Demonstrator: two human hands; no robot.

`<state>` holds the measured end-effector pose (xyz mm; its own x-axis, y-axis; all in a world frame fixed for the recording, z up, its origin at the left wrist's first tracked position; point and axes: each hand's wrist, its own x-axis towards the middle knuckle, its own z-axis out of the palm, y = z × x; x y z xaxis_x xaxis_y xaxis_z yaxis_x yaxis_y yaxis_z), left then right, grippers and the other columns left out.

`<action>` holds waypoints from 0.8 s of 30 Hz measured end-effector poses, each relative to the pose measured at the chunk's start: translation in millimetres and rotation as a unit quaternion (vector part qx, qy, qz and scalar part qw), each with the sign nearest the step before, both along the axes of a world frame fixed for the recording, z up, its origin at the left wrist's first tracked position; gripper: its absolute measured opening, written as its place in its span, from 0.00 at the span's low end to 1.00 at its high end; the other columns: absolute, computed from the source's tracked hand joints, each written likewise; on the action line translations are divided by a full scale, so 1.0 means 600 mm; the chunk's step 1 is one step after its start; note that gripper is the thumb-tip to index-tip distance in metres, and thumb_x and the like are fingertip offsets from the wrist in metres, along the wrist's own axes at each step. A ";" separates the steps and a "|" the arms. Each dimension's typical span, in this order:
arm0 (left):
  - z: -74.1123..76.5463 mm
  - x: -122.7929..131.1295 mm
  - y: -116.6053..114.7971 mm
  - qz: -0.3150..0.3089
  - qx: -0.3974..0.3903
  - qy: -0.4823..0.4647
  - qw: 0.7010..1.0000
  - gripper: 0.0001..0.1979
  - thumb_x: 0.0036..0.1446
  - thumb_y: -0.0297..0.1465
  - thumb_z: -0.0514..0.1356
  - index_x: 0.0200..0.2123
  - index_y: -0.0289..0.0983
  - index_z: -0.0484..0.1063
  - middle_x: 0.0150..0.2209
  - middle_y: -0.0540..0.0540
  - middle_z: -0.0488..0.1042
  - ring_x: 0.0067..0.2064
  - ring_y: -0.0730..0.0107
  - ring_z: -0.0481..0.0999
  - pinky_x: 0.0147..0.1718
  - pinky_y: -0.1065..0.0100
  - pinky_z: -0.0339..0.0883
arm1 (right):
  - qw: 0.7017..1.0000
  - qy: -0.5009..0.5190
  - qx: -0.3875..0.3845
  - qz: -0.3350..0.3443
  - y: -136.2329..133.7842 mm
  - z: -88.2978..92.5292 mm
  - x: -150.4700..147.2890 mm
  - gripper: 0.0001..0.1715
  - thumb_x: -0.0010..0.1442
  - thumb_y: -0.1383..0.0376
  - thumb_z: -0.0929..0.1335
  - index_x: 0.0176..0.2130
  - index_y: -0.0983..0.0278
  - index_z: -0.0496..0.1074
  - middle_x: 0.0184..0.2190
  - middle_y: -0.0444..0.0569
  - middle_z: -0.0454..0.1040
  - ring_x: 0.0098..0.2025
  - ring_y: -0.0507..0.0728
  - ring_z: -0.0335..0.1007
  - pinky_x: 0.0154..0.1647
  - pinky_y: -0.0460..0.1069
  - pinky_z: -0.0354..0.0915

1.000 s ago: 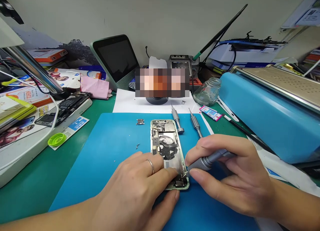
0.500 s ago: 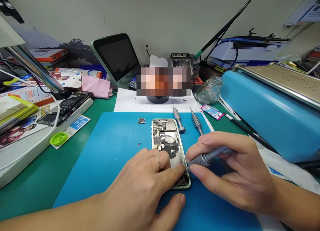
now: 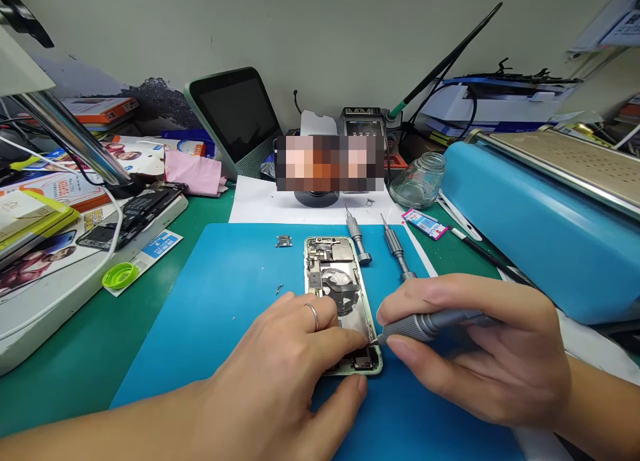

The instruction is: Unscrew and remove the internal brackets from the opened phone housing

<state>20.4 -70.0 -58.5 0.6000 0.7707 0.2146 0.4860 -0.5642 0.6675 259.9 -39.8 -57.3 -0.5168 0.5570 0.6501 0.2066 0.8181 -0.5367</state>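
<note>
An opened phone (image 3: 336, 274) with a pale green frame lies face down on the blue mat (image 3: 225, 294), its inner parts showing. My left hand (image 3: 280, 368), a ring on one finger, presses on the phone's near end with fingers and thumb. My right hand (image 3: 480, 354) grips a grey screwdriver (image 3: 430, 324), its tip at the phone's right edge near the bottom. Two more grey screwdrivers (image 3: 358, 237) (image 3: 396, 246) lie beside the phone's far end. A small metal part (image 3: 283, 241) and a tiny bracket (image 3: 278, 289) rest on the mat to the left.
A blue machine (image 3: 525, 221) stands at the right. A glass jar (image 3: 419, 180), a dark screen (image 3: 235, 118) and a soldering station (image 3: 361, 121) stand at the back. A green cap (image 3: 120, 275), phone parts (image 3: 135, 211) and boxes crowd the left side.
My right hand has shifted slightly right and lowered the screwdriver flatter, its tip staying at the phone's lower right edge. My left hand stays pressed on the phone.
</note>
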 end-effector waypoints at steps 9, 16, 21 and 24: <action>-0.004 0.000 0.003 -0.006 -0.017 0.038 0.999 0.06 0.68 0.30 0.59 0.41 0.39 0.78 0.36 0.49 0.74 0.38 0.65 0.73 0.36 0.61 0.60 | 0.999 -0.025 -0.016 0.012 0.006 -0.009 0.000 0.35 0.61 0.78 0.72 0.62 0.58 0.63 0.38 0.45 0.78 0.34 0.53 0.81 0.39 0.46 0.81; -0.011 -0.001 0.005 -0.014 0.007 0.029 0.999 0.08 0.68 0.28 0.59 0.43 0.40 0.79 0.36 0.49 0.74 0.39 0.65 0.75 0.37 0.61 0.61 | 0.999 -0.040 -0.001 0.013 0.004 -0.010 0.006 0.36 0.62 0.77 0.72 0.64 0.58 0.61 0.40 0.46 0.80 0.39 0.54 0.84 0.46 0.47 0.82; -0.013 -0.003 0.007 -0.013 0.007 0.011 1.000 0.08 0.69 0.27 0.58 0.41 0.39 0.78 0.36 0.49 0.74 0.38 0.66 0.74 0.37 0.62 0.61 | 0.999 -0.035 0.000 0.015 0.006 -0.011 0.005 0.34 0.63 0.76 0.72 0.63 0.59 0.62 0.40 0.47 0.80 0.41 0.55 0.84 0.46 0.47 0.82; -0.013 -0.002 0.006 -0.010 -0.010 0.000 1.000 0.08 0.70 0.27 0.58 0.41 0.39 0.78 0.36 0.50 0.74 0.39 0.66 0.74 0.37 0.63 0.61 | 1.000 -0.026 0.003 0.009 0.007 -0.012 0.004 0.34 0.62 0.77 0.73 0.63 0.60 0.63 0.41 0.47 0.80 0.43 0.55 0.84 0.50 0.48 0.82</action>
<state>19.3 -66.3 -66.2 0.6151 0.7626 0.2004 0.4741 -0.5608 0.6788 262.2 -35.5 -64.6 -0.5602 0.5431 0.6255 0.2189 0.8253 -0.5206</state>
